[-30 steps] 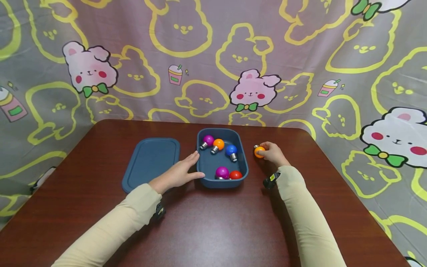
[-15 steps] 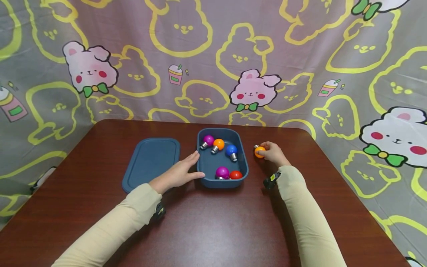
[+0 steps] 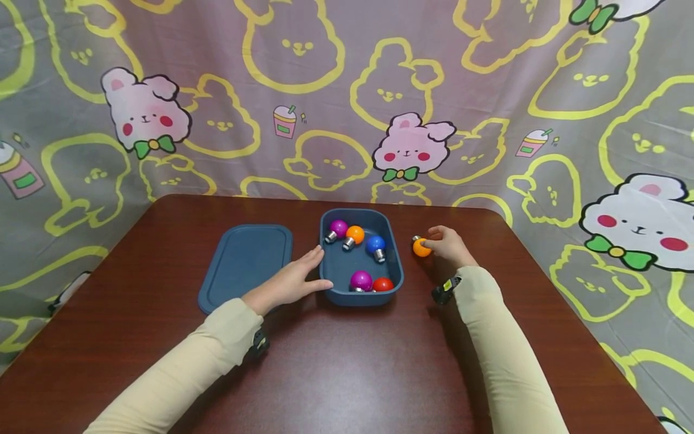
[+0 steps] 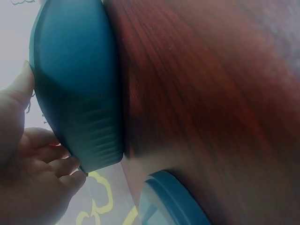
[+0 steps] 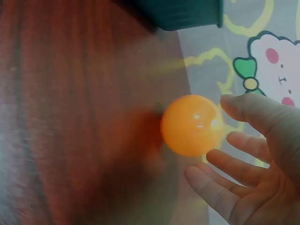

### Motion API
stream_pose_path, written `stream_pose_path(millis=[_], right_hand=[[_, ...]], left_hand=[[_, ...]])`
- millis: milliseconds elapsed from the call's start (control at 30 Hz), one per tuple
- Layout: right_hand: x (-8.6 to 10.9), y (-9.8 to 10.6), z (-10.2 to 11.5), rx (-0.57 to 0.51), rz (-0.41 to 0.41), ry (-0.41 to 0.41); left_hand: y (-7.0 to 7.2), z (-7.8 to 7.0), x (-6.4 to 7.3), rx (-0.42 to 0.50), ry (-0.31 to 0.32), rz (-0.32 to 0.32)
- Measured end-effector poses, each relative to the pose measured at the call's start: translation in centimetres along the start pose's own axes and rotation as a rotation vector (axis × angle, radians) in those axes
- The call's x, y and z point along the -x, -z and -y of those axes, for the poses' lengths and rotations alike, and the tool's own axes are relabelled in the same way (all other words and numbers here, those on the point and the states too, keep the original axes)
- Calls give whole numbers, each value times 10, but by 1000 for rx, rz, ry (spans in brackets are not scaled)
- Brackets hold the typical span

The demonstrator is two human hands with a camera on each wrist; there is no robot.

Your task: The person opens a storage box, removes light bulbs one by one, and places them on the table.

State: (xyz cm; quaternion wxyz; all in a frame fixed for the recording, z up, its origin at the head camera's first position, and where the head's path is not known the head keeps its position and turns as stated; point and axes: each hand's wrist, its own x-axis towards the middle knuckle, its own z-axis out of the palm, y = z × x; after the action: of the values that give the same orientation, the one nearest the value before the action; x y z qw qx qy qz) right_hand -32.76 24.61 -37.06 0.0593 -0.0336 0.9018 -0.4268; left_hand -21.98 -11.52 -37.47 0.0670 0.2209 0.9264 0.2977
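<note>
My left hand (image 3: 287,281) rests with extended fingers along the left rim of a blue-grey plastic box (image 3: 360,299). In the left wrist view its thumb and fingertips touch the rim. Inside the box lie several light bulbs: a purple bulb (image 3: 338,228), an orange bulb (image 3: 355,234) and a blue bulb (image 3: 376,245) toward the back, a second purple bulb (image 3: 361,280) and a red bulb (image 3: 383,284) at the front. Right of the box, another orange bulb (image 3: 421,248) lies on the table. My right hand (image 3: 451,246) is beside it, fingers spread and loosely bent, thumb tip right at the globe.
The box's matching lid (image 3: 246,262) lies flat on the table to the left. The brown wooden table (image 3: 347,367) ends at a patterned curtain (image 3: 325,78) behind and at both sides.
The right hand has loosened its fingers from the orange bulb and drawn back slightly to the right. The left hand and the box stay as they were.
</note>
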Motion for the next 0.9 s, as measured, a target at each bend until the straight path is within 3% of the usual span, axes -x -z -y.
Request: stream_pose_path(millis=[233,467,700,900], right_hand=[[5,14,21,32,-28,25],[13,17,54,78,-37,139],[25,-2,84,73,31,246],[36,-26,96,67,142,336]], left_hand=[[0,1,0,0,19,11],[0,2,-1,-4,12,7],[1,1,-1,-7,13,6],[1,0,-1,-25,11,5]])
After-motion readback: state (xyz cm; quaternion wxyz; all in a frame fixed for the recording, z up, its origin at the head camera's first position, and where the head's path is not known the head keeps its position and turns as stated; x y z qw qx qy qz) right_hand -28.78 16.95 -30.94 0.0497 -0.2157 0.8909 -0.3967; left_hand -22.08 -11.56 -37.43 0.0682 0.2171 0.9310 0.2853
